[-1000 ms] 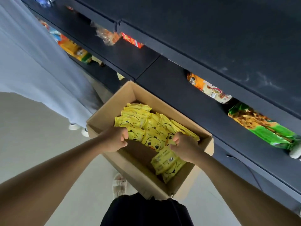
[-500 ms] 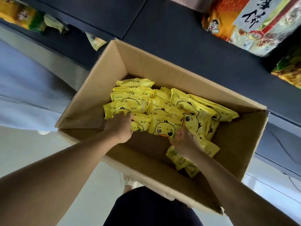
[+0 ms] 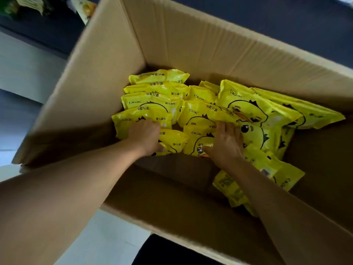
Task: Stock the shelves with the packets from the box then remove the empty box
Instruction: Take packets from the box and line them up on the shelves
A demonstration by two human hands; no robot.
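Both hands have pushed deeper into the cardboard box (image 3: 200, 44) since a moment ago. The left hand (image 3: 146, 135) curls round a yellow packet (image 3: 137, 116) at the near left of the pile. The right hand (image 3: 226, 143), just beside it, grips another duck-printed packet (image 3: 200, 138).

Glossy yellow plastic packets (image 3: 246, 109); matt, ribbed corrugated cardboard box (image 3: 191, 39).
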